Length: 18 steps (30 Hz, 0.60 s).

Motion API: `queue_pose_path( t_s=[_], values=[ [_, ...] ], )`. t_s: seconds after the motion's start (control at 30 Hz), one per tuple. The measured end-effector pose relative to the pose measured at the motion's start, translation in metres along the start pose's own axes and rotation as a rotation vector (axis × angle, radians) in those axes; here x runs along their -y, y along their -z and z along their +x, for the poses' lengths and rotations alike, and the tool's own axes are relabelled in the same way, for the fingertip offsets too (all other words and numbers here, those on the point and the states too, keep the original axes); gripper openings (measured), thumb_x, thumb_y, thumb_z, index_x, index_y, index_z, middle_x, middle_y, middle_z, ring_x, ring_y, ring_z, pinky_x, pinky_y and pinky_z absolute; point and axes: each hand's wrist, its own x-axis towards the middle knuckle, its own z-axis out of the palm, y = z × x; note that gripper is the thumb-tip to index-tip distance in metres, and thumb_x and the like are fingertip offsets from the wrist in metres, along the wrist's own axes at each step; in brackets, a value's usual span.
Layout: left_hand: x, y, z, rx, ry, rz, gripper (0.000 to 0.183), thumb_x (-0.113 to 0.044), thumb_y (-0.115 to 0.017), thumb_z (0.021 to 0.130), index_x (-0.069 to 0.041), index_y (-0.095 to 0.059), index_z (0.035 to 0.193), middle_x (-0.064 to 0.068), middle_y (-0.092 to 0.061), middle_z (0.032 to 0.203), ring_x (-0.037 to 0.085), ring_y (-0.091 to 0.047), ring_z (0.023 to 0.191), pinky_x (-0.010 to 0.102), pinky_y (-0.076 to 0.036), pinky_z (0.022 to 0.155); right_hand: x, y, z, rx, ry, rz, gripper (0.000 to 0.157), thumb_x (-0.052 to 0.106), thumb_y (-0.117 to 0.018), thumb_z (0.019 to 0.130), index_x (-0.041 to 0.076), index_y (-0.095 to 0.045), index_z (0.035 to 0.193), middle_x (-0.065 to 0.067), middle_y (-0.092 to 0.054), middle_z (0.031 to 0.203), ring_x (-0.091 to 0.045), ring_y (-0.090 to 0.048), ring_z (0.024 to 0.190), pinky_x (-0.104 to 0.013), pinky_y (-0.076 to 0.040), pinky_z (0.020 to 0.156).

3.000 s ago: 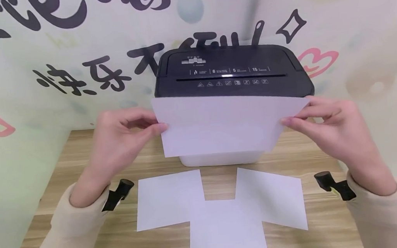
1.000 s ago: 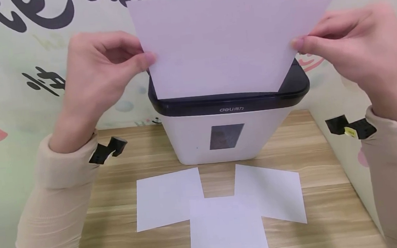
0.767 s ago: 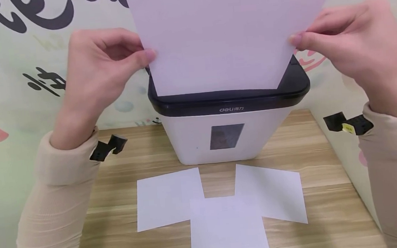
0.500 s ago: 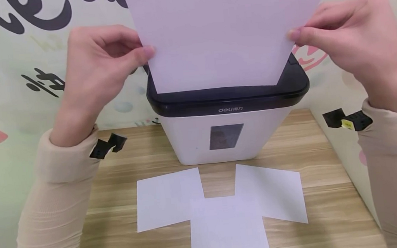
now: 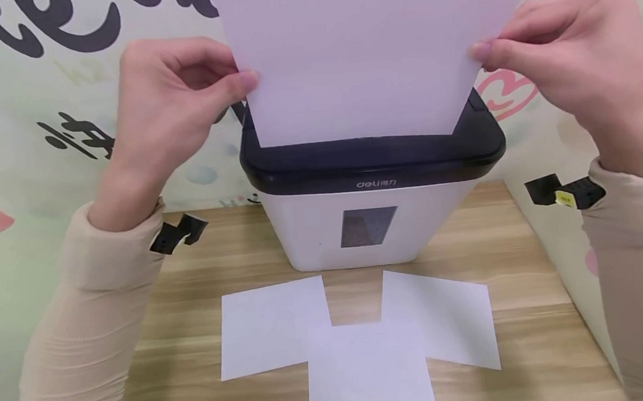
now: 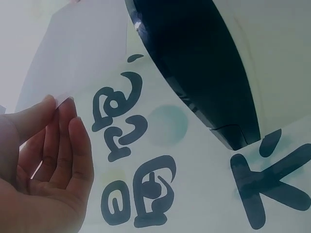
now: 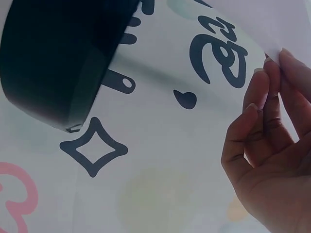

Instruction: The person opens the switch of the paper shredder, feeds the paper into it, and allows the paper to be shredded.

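Observation:
Both hands hold up one white sheet of paper (image 5: 361, 59) by its two side edges. The left hand (image 5: 169, 105) pinches the left edge between thumb and fingers, and the same pinch shows on the paper (image 6: 82, 53) in the left wrist view. At the other side the right hand (image 5: 589, 66) pinches the right edge; in the right wrist view its thumb and finger meet at the sheet's edge. Behind and below the sheet stands a paper shredder (image 5: 358, 166) with a black top and white bin. The sheet's lower edge overlaps the black top and hides the slot.
Three more white sheets lie on the wooden table (image 5: 188, 311) before the shredder: a left sheet (image 5: 269, 324), a right sheet (image 5: 450, 316) and a front sheet (image 5: 369, 379), partly overlapping. A wall with black lettering (image 5: 75, 135) rises close behind and at both sides.
Three seconds ago the sheet hung in front of the shredder, with the slot in sight. Both hands have since raised it over the black top, then slightly higher in the last second.

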Motion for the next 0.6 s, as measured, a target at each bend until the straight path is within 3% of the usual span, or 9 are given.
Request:
queue_pose_path(
  t_s=[0.17, 0.6],
  values=[
    [0.0007, 0.0003, 0.0020, 0.002, 0.006, 0.013, 0.003, -0.007, -0.081, 0.082, -0.006, -0.079, 0.083, 0.002, -0.070, 0.071, 0.016, -0.061, 0.060, 0.024, -0.042, 0.056, 0.0008, -0.0010, 0.0017, 0.007, -0.017, 0.001, 0.020, 0.004, -0.085, 0.077, -0.011, -0.075, 0.086, -0.011, -0.071, 0.073, -0.020, -0.055, 0.073, -0.022, -0.041, 0.055],
    [0.0031, -0.0029, 0.0081, 0.000, 0.002, 0.022, 0.005, -0.006, -0.080, 0.083, -0.002, -0.078, 0.085, -0.004, -0.070, 0.072, 0.015, -0.063, 0.063, 0.022, -0.045, 0.060, -0.0016, -0.0023, 0.0080, 0.019, -0.029, 0.033, 0.018, 0.004, -0.084, 0.078, -0.009, -0.076, 0.088, -0.004, -0.073, 0.073, -0.018, -0.057, 0.075, -0.020, -0.042, 0.060]
  ],
)
